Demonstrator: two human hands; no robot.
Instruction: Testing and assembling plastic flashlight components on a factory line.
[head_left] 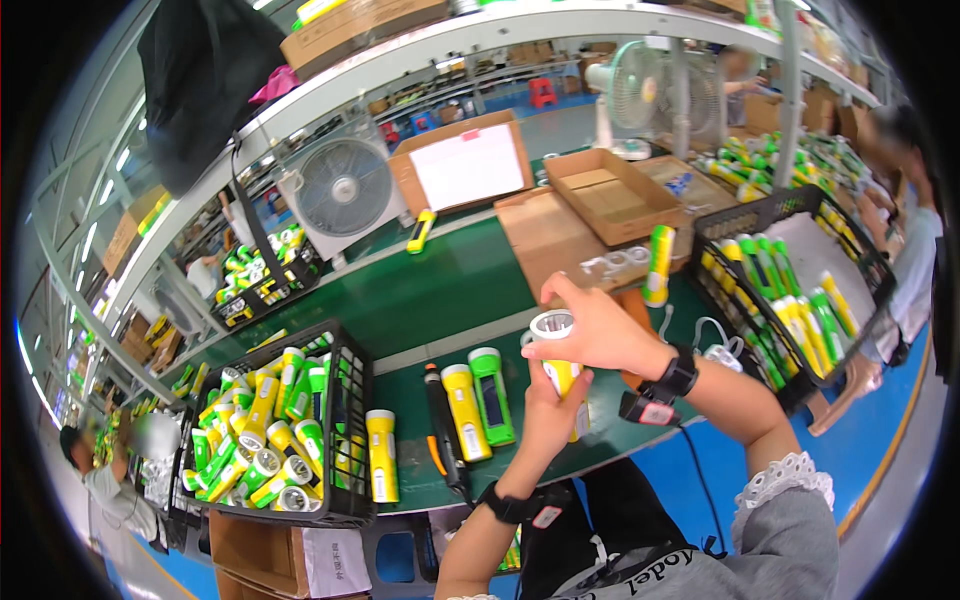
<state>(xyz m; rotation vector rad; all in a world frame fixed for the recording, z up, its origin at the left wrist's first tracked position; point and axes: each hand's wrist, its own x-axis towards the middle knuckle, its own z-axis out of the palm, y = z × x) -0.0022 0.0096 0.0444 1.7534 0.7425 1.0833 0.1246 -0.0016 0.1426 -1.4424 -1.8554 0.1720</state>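
Holding a yellow flashlight (563, 374) over the bench (417, 470), with left grip (547, 420) closed round its body, right grip (608, 332) curled around its head.

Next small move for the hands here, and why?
I'd probably try a slight twist of the white head with the right hand while the left hand steadies the yellow flashlight. The left hand grips the body below, and the right hand's fingers curl around the upturned head. Whether the head is loose can't be seen.
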